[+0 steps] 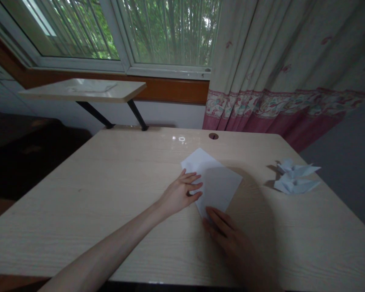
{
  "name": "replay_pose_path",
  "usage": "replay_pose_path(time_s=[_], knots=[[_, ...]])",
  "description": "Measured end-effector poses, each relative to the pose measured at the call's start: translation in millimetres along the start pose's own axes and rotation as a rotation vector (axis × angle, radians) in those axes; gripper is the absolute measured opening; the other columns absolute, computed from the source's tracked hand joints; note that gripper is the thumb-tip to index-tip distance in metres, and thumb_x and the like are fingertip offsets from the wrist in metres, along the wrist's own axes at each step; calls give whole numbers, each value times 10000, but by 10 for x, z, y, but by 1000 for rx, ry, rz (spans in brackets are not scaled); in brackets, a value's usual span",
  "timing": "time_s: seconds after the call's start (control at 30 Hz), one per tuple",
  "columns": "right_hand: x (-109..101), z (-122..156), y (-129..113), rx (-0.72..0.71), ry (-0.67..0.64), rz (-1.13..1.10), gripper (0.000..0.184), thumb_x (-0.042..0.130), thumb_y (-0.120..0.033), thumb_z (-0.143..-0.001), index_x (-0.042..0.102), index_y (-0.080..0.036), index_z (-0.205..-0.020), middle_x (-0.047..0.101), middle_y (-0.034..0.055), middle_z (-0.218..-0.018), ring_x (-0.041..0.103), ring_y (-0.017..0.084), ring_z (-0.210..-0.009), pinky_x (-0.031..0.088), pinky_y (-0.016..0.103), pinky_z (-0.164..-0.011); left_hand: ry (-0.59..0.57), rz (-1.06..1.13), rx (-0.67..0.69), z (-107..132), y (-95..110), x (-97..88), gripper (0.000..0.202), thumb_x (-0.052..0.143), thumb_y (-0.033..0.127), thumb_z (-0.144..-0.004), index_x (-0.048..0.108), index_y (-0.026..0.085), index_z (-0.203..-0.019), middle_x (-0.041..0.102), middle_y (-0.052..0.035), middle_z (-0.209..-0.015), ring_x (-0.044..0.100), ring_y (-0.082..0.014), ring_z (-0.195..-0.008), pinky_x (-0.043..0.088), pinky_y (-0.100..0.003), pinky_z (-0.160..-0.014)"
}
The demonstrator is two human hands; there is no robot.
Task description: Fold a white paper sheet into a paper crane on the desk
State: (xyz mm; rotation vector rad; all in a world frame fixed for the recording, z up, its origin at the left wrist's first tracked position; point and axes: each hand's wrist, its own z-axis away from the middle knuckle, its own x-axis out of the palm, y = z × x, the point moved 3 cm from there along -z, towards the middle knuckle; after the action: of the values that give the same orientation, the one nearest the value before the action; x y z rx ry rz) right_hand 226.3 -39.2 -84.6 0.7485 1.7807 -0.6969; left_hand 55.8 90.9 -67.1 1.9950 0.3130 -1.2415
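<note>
A white sheet of paper (pixel 217 182) lies on the wooden desk, turned so that one corner faces me. My left hand (pixel 182 190) is open, its fingers spread over the left edge of the sheet. At the near corner, my right hand (pixel 227 235) has its fingers and thumb closed on the paper; the corner itself is partly hidden under them. To the right are two folded paper figures (pixel 297 184), pale and pointed, side by side; they look like paper cranes. Neither hand touches them.
The light wooden desk (pixel 109 211) has a round cable hole (pixel 213 136) near its back edge. A raised shelf (pixel 88 90) on dark legs stands at the back left, with something clear and flat on it. Behind are a window (pixel 170 36) and a floral curtain (pixel 261 61).
</note>
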Motion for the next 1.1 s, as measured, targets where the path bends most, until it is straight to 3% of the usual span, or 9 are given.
replay_pose_path(time_s=[0.27, 0.43, 0.53, 0.63, 0.9, 1.1], knots=[[-65, 103, 48, -128, -16, -67, 538, 394, 47, -834, 492, -127, -1334, 482, 106, -1411, 135, 231, -1408, 438, 348, -1025, 14, 7, 2, -4, -16, 12, 276, 631, 322, -871, 685, 233, -1127, 573, -89, -1327, 502, -221, -1265, 218, -505, -1143], [-109, 153, 103, -182, -98, -198, 487, 418, -8, -885, 490, -166, -1341, 443, 36, -1449, 60, 230, -1421, 367, 377, -1080, 16, 9, 10, -7, -11, 7, 268, 635, 308, -867, 689, 229, -1117, 579, -87, -1322, 504, -223, -1263, 218, -504, -1144], [-122, 180, 141, -167, -149, -274, 503, 425, -11, -887, 475, -184, -1357, 439, 32, -1451, 68, 220, -1421, 354, 378, -1090, 19, 10, 11, -8, -8, -1, 269, 637, 299, -865, 691, 222, -1117, 582, -92, -1318, 508, -224, -1258, 221, -495, -1145], [-143, 205, 179, -168, -100, -379, 511, 412, 0, -870, 498, -188, -1338, 497, 44, -1410, 124, 206, -1420, 363, 383, -1084, 25, 13, 11, -9, -8, -5, 261, 636, 297, -865, 695, 224, -1108, 585, -91, -1315, 509, -228, -1257, 219, -499, -1145], [-215, 113, 103, 70, 48, -322, 731, 302, 90, -711, 490, -205, -1353, 574, 51, -1335, 485, 118, -1261, 436, 282, -1026, 22, 15, 8, 3, -9, 10, 266, 621, 308, -877, 686, 237, -1125, 574, -79, -1330, 505, -219, -1261, 226, -485, -1145], [-126, -52, -58, 111, 35, -225, 721, 334, 56, -757, 383, -205, -1427, 485, 38, -1418, 434, 164, -1308, 456, 351, -1030, 16, 1, 10, 0, -6, 1, 263, 605, 322, -887, 687, 240, -1123, 573, -80, -1330, 503, -220, -1263, 229, -489, -1143]])
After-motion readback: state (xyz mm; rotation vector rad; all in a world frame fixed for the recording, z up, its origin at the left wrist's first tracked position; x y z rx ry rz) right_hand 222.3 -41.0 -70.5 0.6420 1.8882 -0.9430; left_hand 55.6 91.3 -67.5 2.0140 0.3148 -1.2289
